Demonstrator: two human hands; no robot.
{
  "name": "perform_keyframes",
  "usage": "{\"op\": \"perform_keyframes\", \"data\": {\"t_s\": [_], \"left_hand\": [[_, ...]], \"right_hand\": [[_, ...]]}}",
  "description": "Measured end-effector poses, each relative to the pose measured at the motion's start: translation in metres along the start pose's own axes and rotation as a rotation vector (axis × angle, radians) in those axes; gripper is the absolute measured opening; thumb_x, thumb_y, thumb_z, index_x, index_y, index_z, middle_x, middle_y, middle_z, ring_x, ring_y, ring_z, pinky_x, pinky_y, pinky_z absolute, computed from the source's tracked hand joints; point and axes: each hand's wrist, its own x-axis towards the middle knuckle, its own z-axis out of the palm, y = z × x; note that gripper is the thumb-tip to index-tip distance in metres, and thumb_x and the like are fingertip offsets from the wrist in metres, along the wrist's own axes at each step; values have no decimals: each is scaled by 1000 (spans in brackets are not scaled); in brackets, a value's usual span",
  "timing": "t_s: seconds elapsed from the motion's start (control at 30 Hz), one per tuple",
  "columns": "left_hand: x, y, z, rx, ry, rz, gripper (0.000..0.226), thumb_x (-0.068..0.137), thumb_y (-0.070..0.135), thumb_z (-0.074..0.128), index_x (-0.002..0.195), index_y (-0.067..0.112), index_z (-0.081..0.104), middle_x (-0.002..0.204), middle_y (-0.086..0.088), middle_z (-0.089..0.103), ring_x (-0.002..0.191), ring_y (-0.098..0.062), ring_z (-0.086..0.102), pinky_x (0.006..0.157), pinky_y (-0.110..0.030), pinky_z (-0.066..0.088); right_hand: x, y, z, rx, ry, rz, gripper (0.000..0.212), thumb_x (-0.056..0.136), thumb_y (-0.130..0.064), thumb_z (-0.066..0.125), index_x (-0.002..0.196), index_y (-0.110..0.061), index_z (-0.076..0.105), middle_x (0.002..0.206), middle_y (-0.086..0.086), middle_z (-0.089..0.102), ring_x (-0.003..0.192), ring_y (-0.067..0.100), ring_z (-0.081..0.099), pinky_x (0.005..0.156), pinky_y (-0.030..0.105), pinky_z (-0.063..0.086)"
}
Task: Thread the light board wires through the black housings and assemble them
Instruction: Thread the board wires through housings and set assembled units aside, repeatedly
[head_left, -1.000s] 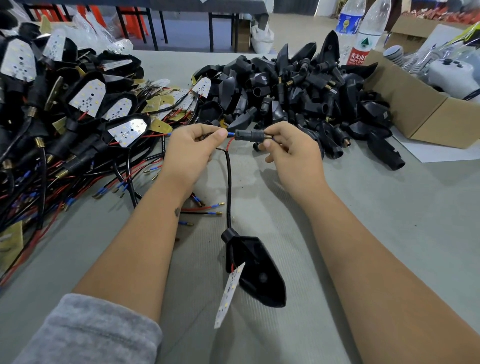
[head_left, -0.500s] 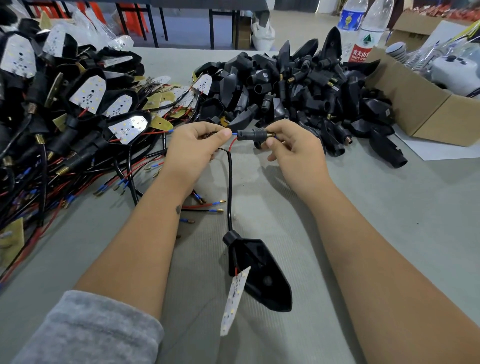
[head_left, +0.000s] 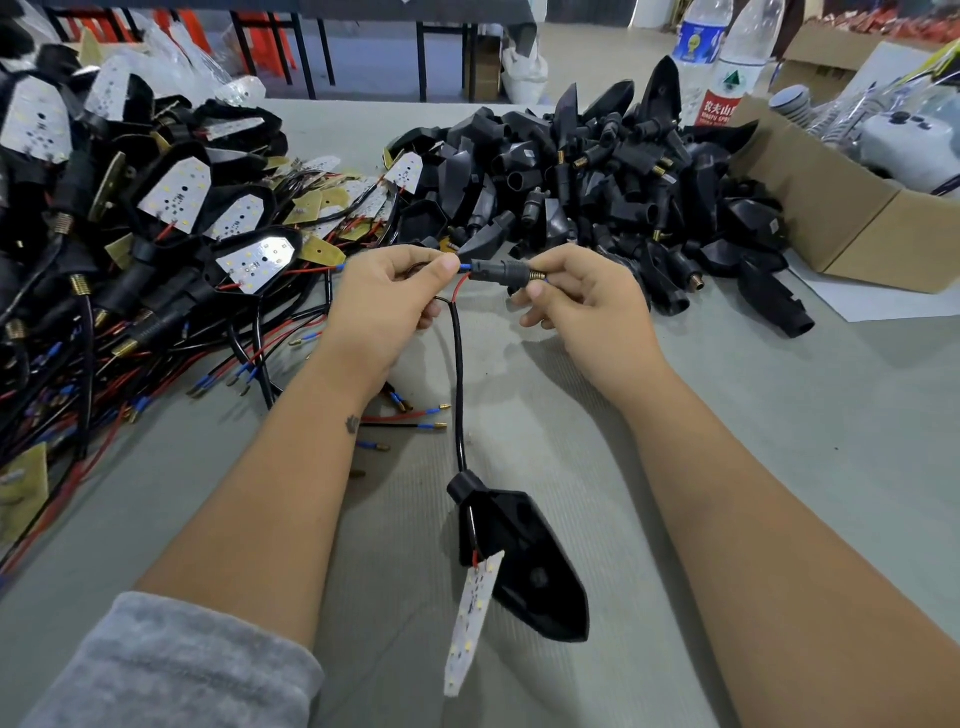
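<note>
Head view, frame centre: left hand pinches blue wire tip; right hand grips black stem. Housing, light board lie lower centre.

A person's two bare forearms, the left one wearing a fuzzy grey sleeve pushed up near the elbow and bearing a small dark tattoo just below the wrist, the right arm uncovered and without jewellery.
</note>
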Motion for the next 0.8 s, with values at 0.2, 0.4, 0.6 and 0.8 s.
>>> {"op": "perform_keyframes", "data": {"t_s": [0.2, 0.4, 0.6, 0.8], "left_hand": [[4, 3, -7, -15, -14, -97, 12, 94, 21, 63, 85, 18, 70, 80, -10, 45, 52, -9, 36, 55, -24, 37], [0, 1, -4, 26, -2, 37, 13, 90, 21, 70, 78, 26, 73, 78, -10, 63, 71, -21, 52, 71, -33, 46], [-3, 2, 3, 37, 1, 74, 20, 93, 27, 65, 75, 31, 74, 76, -2, 64, 72, -13, 55, 73, -31, 48], [0, 1, 2, -65, 102, 8, 13, 91, 17, 68, 79, 20, 72, 68, 6, 72, 67, -7, 65, 66, -21, 53]], "right_hand": [[-1, -1, 3, -138, 61, -178, 14, 92, -3, 57, 98, -13, 64, 82, 0, 71, 79, 11, 68, 81, 24, 52], [-3, -2, 2, -46, 47, -105, 13, 93, -2, 57, 96, -12, 66, 82, 4, 73, 78, 13, 68, 84, 24, 54], [0, -5, -1, 18, 15, -38, 17, 93, 2, 57, 94, -13, 65, 85, 4, 74, 75, 9, 69, 73, 14, 49], [-1, -7, 0, 50, 31, -23, 28, 94, 2, 56, 88, -25, 60, 84, 6, 73, 68, 5, 65, 67, 9, 45]]}}
